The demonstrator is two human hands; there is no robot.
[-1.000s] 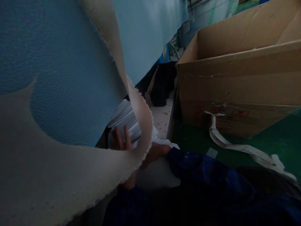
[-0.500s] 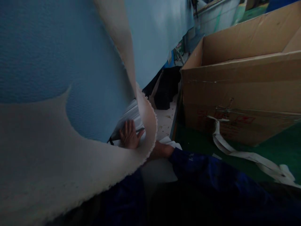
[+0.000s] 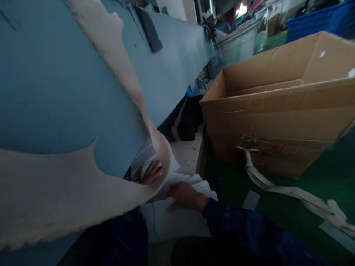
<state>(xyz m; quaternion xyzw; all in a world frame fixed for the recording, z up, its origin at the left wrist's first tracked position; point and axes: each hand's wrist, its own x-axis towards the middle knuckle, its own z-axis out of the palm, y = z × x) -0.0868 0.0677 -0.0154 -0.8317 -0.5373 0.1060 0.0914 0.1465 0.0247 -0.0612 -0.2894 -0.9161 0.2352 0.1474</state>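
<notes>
The handling of the white sheets [image 3: 201, 186] appears to be under way rather than finished, since both hands are at them and they lie in a layered, wavy-edged pile low down, close in front of the person. The part that shows lies stacked; how much is sorted or left cannot be told, because the blue sheet [image 3: 177, 62] hangs over the far left portion, its pale rough edge curling round in front. Through the gap by that edge, the left hand [image 3: 151, 173] rests on the pile with its fingers extended and slightly spread, apparently pressing flat without gripping. The right hand [image 3: 183, 195] lies over the nearer part, palm down, fingers loosely bent; whether it pinches any layer is too dark to tell. Beyond the pile, a black bundle [image 3: 191, 123] sits on a pale board [image 3: 188, 157], and a cardboard box [image 3: 277, 122] stands to the right.
</notes>
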